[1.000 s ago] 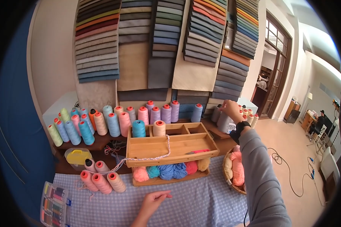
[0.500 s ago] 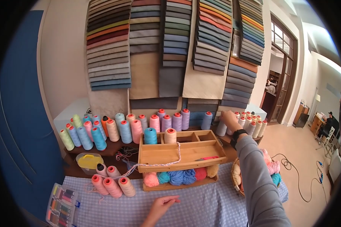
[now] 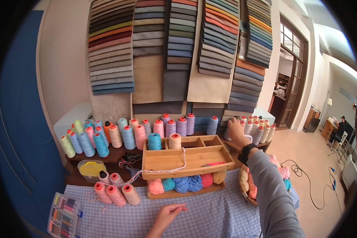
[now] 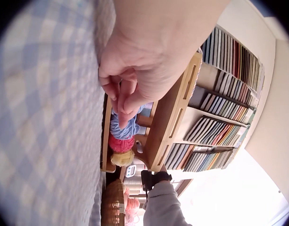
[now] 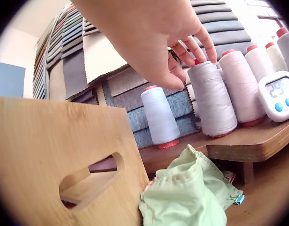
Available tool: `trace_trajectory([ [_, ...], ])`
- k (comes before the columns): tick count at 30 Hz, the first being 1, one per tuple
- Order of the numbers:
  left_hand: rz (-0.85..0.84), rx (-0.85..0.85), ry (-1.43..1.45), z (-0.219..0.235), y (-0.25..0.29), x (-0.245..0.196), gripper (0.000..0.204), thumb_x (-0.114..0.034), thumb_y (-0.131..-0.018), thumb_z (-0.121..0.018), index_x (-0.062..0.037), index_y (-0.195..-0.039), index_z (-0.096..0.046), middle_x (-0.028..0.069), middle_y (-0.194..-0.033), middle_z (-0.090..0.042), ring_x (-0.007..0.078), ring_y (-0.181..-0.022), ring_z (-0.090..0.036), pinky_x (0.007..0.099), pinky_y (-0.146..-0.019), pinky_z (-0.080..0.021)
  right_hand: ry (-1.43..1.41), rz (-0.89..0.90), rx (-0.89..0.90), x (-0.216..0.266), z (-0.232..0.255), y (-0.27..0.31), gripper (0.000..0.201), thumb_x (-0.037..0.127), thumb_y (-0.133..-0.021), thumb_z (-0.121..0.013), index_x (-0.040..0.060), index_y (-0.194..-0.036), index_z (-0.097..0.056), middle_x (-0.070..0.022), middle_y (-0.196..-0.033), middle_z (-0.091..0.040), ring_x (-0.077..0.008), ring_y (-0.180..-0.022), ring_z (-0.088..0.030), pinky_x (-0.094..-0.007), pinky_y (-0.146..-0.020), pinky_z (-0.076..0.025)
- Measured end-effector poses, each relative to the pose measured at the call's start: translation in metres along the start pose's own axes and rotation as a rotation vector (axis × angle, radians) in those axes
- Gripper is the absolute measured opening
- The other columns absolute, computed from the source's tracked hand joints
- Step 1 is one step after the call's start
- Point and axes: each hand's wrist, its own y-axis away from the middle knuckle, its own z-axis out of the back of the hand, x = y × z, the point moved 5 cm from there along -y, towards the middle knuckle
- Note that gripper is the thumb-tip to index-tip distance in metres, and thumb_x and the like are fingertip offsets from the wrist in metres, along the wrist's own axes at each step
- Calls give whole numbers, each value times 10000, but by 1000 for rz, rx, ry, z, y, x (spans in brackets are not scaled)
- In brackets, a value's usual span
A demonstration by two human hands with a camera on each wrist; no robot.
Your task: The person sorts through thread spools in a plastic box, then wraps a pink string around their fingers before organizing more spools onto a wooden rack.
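Observation:
In the right wrist view, my right hand hangs over a grey thread spool standing on a wooden shelf. Its fingers reach around the red top, while the thumb is apart on the left. A pale blue spool stands left of it, and a pinkish spool right. In the head view my right hand is by the back-right spools. My left hand, loosely curled and holding nothing, is low over the checked cloth, in front of the wooden box.
Coloured spools line the left shelf; more pink spools stand on the cloth. A braided cord crosses the box. Yarn balls lie below it. A basket is at the right, and a white timer beside the spools.
The head view has shifted. My right hand has come down beside the back-right spools, and the fingers that were bunched at a spool's top look looser. My left hand stays over the cloth.

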Motion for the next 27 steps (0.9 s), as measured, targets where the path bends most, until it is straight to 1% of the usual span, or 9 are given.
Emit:
trace_trajectory([
  [8, -4, -7, 8, 1, 1, -2, 253, -94, -874, -496, 7, -1087, -588, 52, -948, -653, 73, -880, -563, 198, -805, -413, -19, 89, -149, 10, 18, 16, 162, 117, -720, -517, 32, -837, -589, -120, -963, -490, -277, -958, -489, -378, -677, -478],
  [12, -33, -3, -25, 2, 0, 1, 259, -106, -875, -499, 2, -1093, -586, 50, -949, -653, 74, -887, -561, 200, -809, -412, -24, 143, -125, 18, 30, 22, 152, 116, -729, -512, 36, -834, -588, -121, -914, -520, -285, -901, -521, -400, -680, -480],
  [14, -30, -2, -13, 2, 0, 0, 260, -112, -875, -501, 2, -1093, -587, 48, -950, -653, 73, -890, -559, 200, -811, -410, -47, 99, 118, 9, -2, 22, 172, 155, -745, -532, 42, -844, -615, -130, -895, -566, -296, -870, -560, -405, -713, -487],
  [15, -24, 3, -4, 1, 0, 0, 261, -118, -875, -503, 2, -1092, -587, 46, -951, -653, 73, -893, -558, 200, -813, -409, -46, 99, 118, 5, -14, 22, 172, 155, -745, -532, 42, -844, -615, -130, -895, -566, -296, -870, -560, -405, -713, -487],
  [17, -19, 3, -8, 1, -1, 1, 262, -119, -876, -502, 2, -1092, -587, 45, -953, -652, 72, -893, -557, 201, -816, -408, 37, 95, 446, 0, -41, 26, 225, 209, -754, -556, 39, -873, -643, -148, -941, -597, -316, -902, -577, -395, -762, -489],
  [18, -13, 3, -13, 1, -1, 2, 262, -121, -876, -501, 3, -1091, -587, 44, -954, -652, 72, -894, -556, 201, -819, -406, 35, 94, 445, -4, -46, 27, 225, 209, -754, -556, 39, -873, -643, -148, -941, -597, -316, -902, -577, -395, -762, -489],
  [20, -23, 7, -18, 3, -1, 3, 263, -122, -877, -502, 3, -1092, -587, 43, -958, -651, 71, -895, -555, 202, -821, -405, -60, -40, 648, -8, -56, 31, 265, 234, -743, -582, 32, -898, -655, -161, -1037, -584, -323, -983, -556, -384, -805, -479],
  [24, -28, 14, -22, 2, -1, 2, 265, -125, -880, -499, 3, -1095, -585, 46, -966, -650, 73, -902, -554, 203, -829, -401, -78, -12, 633, -8, -72, 29, 274, 217, -738, -582, 21, -919, -646, -170, -1062, -575, -333, -995, -549, -397, -829, -466],
  [27, -5, 12, -24, 1, -1, 2, 266, -122, -880, -496, 2, -1098, -584, 52, -969, -649, 77, -909, -554, 201, -832, -398, -125, -30, 562, -8, -75, 30, 285, 208, -739, -573, 19, -944, -631, -171, -1067, -568, -327, -997, -545, -394, -840, -460],
])
